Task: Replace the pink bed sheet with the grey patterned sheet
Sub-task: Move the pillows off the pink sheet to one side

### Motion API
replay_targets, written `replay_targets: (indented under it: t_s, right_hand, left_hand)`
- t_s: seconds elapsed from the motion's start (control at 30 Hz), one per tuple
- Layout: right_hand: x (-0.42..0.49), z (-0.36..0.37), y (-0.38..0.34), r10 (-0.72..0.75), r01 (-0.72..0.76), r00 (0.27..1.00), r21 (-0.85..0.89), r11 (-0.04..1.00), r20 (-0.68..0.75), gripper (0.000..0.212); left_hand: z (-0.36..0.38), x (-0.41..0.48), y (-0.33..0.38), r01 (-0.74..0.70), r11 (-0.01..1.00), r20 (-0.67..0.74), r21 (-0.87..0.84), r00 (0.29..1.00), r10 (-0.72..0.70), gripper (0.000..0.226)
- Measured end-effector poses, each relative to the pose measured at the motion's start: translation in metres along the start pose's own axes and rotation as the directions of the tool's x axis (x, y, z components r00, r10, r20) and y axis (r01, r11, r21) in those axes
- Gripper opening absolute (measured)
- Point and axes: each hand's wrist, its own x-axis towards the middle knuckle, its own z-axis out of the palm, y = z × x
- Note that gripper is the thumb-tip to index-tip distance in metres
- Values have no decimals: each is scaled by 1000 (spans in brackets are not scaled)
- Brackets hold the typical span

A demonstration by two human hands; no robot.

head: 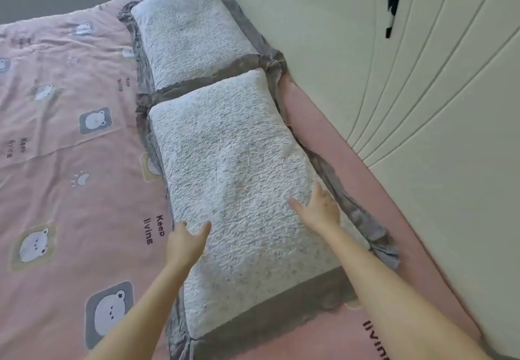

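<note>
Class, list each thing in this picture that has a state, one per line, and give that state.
Pink sheet: spread on the bed, lightly creased.
Near pillow: flat on the sheet, both hands on it.
Far pillow: flat, by the headboard.
Left hand: open, fingers spread.
Right hand: open, fingers spread.

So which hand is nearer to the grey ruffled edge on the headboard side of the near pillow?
Right. The right hand lies on the near pillow beside that grey ruffle; the left hand is at the pillow's opposite side.
</note>
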Motion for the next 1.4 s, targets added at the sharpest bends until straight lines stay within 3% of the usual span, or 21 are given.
replay_targets:
  t_s: [0.13,0.27,0.4,0.53,0.6,0.7,0.83,1.07,1.2,1.4]
  right_hand:
    - [48,42,-1,80,-91,995,-178,980,-66,116]
    - [73,72,7,29,-101,961,-251,963,-276,115]
    - [72,75,8,-60,-51,916,-263,963,-397,91]
    - [50,66,2,-164,44,869,-256,966,-468,59]
    - [32,56,-5,-218,115,854,-238,964,-472,50]
    - [-1,39,-16,-303,225,814,-211,951,-496,43]
    - [-72,22,-22,-326,299,776,-140,944,-540,39]
    - [-192,-21,-68,-318,380,777,2,925,-543,37]
    - [-251,-25,-114,-374,445,762,9,895,-529,37]
    - [-346,31,-221,-493,578,693,-3,816,-526,36]
  left_hand:
    - [40,55,-2,96,995,-78,33,993,-93,98]
    - [67,77,6,141,988,-243,63,962,-122,94]
    - [73,81,4,121,989,-307,90,948,-88,79]
    - [56,73,-7,41,997,-335,64,942,-18,43]
    - [41,59,-15,-6,1000,-347,10,938,9,32]
    - [13,35,-21,-45,997,-379,-66,925,17,37]
    - [-36,-13,-24,-125,973,-511,-196,859,8,28]
    - [-141,-98,-51,-246,960,-688,-136,721,87,27]
    - [-197,-139,-96,-229,961,-753,-155,657,35,28]
    - [-301,-164,-217,-167,967,-811,-194,581,-63,28]
